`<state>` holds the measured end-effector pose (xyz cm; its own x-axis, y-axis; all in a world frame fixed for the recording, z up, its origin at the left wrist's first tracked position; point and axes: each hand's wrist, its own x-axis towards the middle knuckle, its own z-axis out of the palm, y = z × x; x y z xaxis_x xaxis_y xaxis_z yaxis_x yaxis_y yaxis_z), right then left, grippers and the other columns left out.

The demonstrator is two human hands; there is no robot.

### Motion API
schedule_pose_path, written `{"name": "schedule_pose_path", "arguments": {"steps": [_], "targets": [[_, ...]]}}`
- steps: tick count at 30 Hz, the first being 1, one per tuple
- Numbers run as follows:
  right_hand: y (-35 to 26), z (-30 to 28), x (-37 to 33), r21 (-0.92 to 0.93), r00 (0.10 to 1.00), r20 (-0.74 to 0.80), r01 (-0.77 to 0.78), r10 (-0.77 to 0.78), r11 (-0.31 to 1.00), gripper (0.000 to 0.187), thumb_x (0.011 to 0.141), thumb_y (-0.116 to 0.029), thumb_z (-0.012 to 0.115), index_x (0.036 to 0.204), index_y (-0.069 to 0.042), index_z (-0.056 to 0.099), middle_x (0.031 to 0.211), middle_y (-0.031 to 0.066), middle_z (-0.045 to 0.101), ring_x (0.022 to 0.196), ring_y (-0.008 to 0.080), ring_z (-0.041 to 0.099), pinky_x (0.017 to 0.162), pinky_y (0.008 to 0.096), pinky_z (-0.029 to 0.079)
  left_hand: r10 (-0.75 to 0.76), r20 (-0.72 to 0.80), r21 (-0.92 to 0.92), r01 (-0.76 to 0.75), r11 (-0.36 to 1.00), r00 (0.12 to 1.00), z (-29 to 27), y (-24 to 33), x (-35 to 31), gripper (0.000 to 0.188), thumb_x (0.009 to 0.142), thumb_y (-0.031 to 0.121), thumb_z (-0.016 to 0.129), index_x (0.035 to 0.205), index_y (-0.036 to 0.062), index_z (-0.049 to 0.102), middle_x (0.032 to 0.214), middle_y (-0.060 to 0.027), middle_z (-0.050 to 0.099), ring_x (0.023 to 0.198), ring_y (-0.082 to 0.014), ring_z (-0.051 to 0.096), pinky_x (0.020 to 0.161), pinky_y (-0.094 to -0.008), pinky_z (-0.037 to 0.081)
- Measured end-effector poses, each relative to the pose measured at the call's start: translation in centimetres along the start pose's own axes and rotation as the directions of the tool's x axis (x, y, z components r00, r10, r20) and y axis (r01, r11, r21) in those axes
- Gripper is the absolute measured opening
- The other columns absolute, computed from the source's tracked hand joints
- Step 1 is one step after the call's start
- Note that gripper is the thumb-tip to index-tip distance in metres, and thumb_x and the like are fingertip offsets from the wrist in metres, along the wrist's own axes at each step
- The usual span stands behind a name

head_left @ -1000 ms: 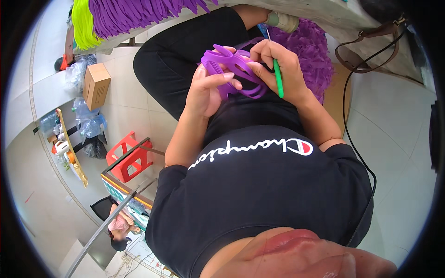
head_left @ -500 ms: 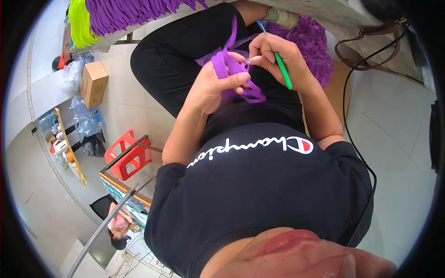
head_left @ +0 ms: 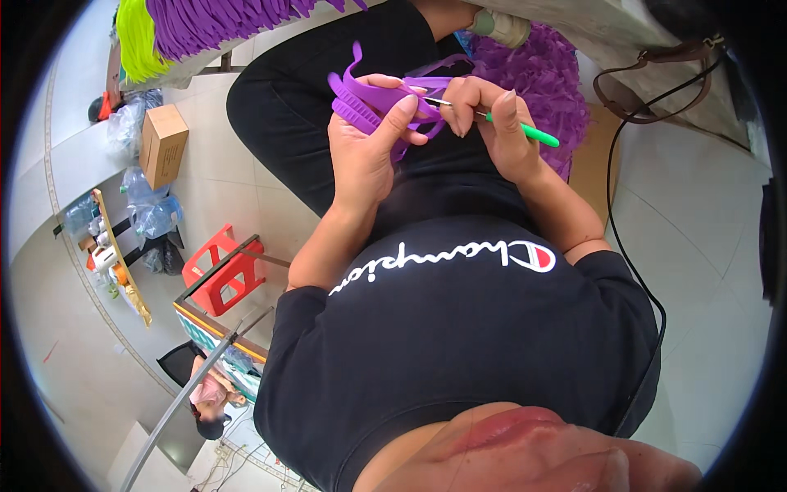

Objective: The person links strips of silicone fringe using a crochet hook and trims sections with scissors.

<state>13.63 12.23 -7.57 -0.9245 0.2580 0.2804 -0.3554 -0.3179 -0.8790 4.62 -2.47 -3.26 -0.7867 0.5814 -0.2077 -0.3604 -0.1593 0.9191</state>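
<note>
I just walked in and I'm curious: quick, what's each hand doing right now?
Left hand: closed, holding the purple straps.
Right hand: closed, holding the green-handled tool.

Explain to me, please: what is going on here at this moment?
A person in black is busy with purple straps. The left grip holds the straps; the right grip holds a green-handled tool, its metal shaft reaching to them. Whether it passes through them is too small to tell. A purple heap lies beyond the right grip.
</note>
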Motion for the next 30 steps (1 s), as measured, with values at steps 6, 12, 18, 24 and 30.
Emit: {"name": "schedule_pose_path", "arguments": {"steps": [6, 12, 18, 24, 30], "targets": [[0.1, 0.1, 0.2, -0.023, 1.0, -0.003, -0.011, 0.011, 1.0, 0.064, 0.1, -0.06, 0.028, 0.079, -0.003, 0.049, 0.079, 0.0043, 0.049, 0.071, 0.0122, 0.043, 0.066, 0.0251, 0.037, 0.053, -0.003, 0.008, -0.053, 0.999, 0.999, 0.0, 0.0, -0.1, 0.023, 0.088, 0.002, 0.068, 0.109, 0.0006, 0.056, 0.1, -0.0135, 0.066, 0.081, -0.0157, 0.067, 0.057, -0.0232, 0.057], [-0.3, 0.3, 0.5, -0.055, 0.997, 0.012, -0.08, 0.081, 0.995, 0.069, 0.096, -0.068, 0.025, 0.079, -0.005, 0.047, 0.079, 0.0063, 0.047, 0.072, 0.0137, 0.042, 0.068, 0.0263, 0.037, 0.11, -0.001, 0.069, -0.109, 0.992, 0.994, 0.0, -0.1, 0.1, 0.023, 0.089, 0.002, 0.067, 0.109, 0.0008, 0.056, 0.099, -0.013, 0.067, 0.082, -0.0148, 0.067, 0.057, -0.0232, 0.057], [0.2, 0.4, 0.4, -0.005, 1.0, -0.002, 0.009, -0.009, 1.0, 0.061, 0.101, -0.057, 0.029, 0.08, -0.004, 0.05, 0.08, 0.0037, 0.049, 0.071, 0.0119, 0.044, 0.066, 0.0249, 0.038, 0.12, 0.004, 0.075, -0.12, 0.99, 0.993, 0.1, 0.0, -0.1, 0.022, 0.089, 0.002, 0.066, 0.109, 0.0006, 0.056, 0.099, -0.0128, 0.067, 0.082, -0.0147, 0.067, 0.057, -0.0233, 0.057], [0.1, 0.5, 0.2, -0.027, 1.0, -0.009, -0.005, 0.005, 1.0, 0.06, 0.102, -0.056, 0.029, 0.081, -0.004, 0.051, 0.079, 0.0034, 0.05, 0.071, 0.0118, 0.045, 0.066, 0.0249, 0.038, 0.155, -0.004, 0.113, -0.153, 0.982, 0.988, 0.2, -0.2, -0.3, 0.022, 0.09, 0.001, 0.065, 0.109, -0.0001, 0.056, 0.1, -0.0128, 0.067, 0.08, -0.0139, 0.066, 0.058, -0.0231, 0.057], [-0.9, 0.9, 0.5, -0.337, 0.986, -0.006, -0.159, 0.167, 0.928, 0.066, 0.101, -0.059, 0.024, 0.076, -0.003, 0.048, 0.074, 0.005, 0.05, 0.065, 0.0127, 0.042, 0.062, 0.0256, 0.036, 0.202, -0.027, 0.233, -0.191, 0.954, 0.979, 0.2, -1.1, 0.0, 0.023, 0.09, -0.001, 0.065, 0.11, -0.0014, 0.055, 0.1, -0.0128, 0.067, 0.077, -0.0127, 0.066, 0.059, -0.0222, 0.056]]}}
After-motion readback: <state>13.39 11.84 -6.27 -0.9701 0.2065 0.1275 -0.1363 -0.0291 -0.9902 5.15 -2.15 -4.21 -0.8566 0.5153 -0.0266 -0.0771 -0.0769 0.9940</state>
